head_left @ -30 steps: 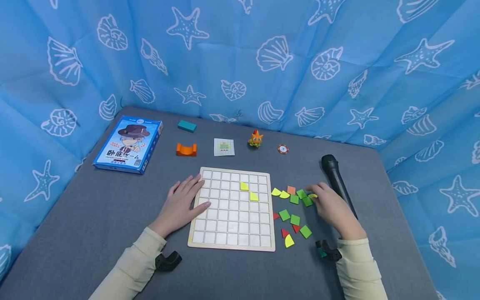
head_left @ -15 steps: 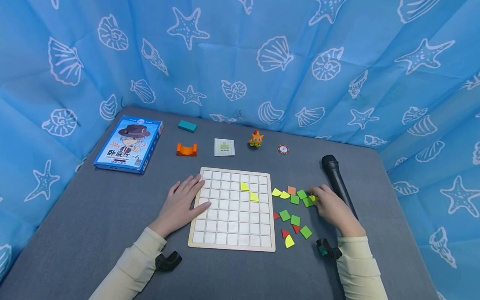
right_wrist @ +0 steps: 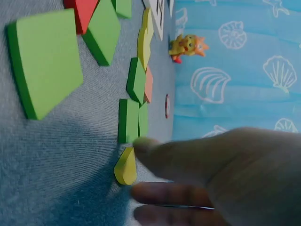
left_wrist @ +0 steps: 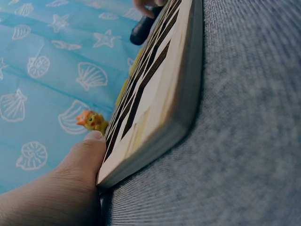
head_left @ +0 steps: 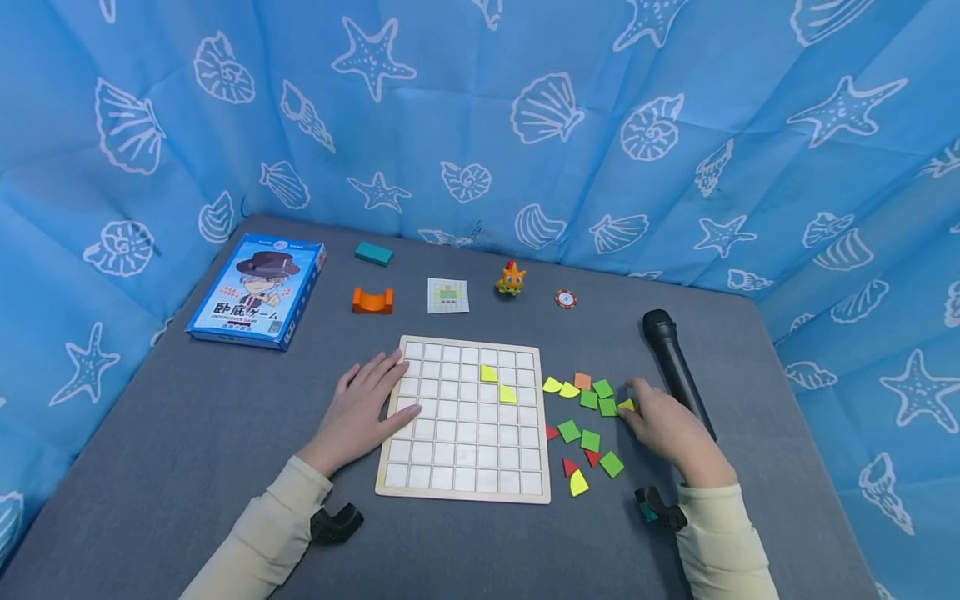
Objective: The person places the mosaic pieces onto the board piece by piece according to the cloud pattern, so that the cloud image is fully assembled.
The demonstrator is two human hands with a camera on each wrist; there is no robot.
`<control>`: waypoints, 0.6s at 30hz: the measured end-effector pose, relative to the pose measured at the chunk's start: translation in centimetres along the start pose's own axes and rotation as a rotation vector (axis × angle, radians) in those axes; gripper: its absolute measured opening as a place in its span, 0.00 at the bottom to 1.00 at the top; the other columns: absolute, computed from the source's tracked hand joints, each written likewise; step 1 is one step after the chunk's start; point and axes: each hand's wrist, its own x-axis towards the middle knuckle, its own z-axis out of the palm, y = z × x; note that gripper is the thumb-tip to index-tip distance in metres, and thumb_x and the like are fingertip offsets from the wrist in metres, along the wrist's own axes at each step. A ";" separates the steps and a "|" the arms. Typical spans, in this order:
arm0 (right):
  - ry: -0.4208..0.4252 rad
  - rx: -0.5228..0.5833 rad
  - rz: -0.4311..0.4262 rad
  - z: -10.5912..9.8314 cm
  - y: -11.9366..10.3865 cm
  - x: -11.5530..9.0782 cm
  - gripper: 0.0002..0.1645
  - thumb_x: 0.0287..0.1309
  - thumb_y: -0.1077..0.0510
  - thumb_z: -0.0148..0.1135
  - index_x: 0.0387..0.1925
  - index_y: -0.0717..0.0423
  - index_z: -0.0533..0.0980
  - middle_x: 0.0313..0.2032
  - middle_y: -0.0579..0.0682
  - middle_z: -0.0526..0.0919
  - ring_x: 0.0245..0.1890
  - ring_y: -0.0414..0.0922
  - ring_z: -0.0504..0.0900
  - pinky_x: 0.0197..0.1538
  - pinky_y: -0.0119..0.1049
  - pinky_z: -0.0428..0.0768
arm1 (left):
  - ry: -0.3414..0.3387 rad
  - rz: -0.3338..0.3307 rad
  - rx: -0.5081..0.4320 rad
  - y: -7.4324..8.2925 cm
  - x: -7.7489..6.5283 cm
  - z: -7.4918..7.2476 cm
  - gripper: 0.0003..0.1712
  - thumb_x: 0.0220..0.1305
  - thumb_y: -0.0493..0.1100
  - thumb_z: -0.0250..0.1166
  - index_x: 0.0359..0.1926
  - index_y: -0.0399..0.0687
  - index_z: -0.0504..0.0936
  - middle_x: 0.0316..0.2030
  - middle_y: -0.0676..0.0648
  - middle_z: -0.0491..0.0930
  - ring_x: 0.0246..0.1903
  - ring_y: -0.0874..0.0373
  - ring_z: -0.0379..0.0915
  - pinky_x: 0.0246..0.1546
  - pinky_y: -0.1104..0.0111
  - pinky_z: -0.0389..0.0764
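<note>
Yellow piece (head_left: pixel 627 404) partly behind right hand (head_left: pixel 666 427)

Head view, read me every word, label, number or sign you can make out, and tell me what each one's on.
"卧底ゲーム": large title on the box.
"UNDERCOVER GAME": under that title, on the same box.
Other small print on the box: too small to read.
Card: a coloured picture; any lettering is too small to tell.
Chip: any mark in its middle is too small to read.
</note>
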 end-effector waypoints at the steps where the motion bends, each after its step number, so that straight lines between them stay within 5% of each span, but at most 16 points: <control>1: 0.020 -0.009 -0.017 0.0 0.0 -0.1 0.24 0.61 0.57 0.62 0.55 0.65 0.70 0.35 0.56 0.79 0.32 0.49 0.78 0.34 0.46 0.76 | 0.000 0.000 0.000 0.0 0.0 0.0 0.44 0.64 0.71 0.50 0.73 0.53 0.58 0.74 0.51 0.50 0.73 0.49 0.44 0.68 0.44 0.43; 4: 0.069 -0.037 -0.070 -0.1 -0.1 -0.4 0.20 0.56 0.60 0.66 0.49 0.64 0.75 0.42 0.60 0.78 0.43 0.55 0.78 0.44 0.53 0.77 | -0.001 -0.002 0.004 0.0 0.0 0.0 0.44 0.64 0.71 0.50 0.73 0.53 0.58 0.74 0.51 0.50 0.73 0.49 0.44 0.68 0.44 0.43; 18: 0.143 -0.023 -0.107 0.6 0.3 -1.2 0.16 0.53 0.65 0.68 0.45 0.64 0.78 0.40 0.58 0.78 0.44 0.57 0.75 0.47 0.54 0.75 | -0.001 -0.007 0.011 0.0 0.0 0.1 0.44 0.64 0.70 0.50 0.73 0.53 0.58 0.74 0.50 0.50 0.73 0.49 0.44 0.68 0.44 0.43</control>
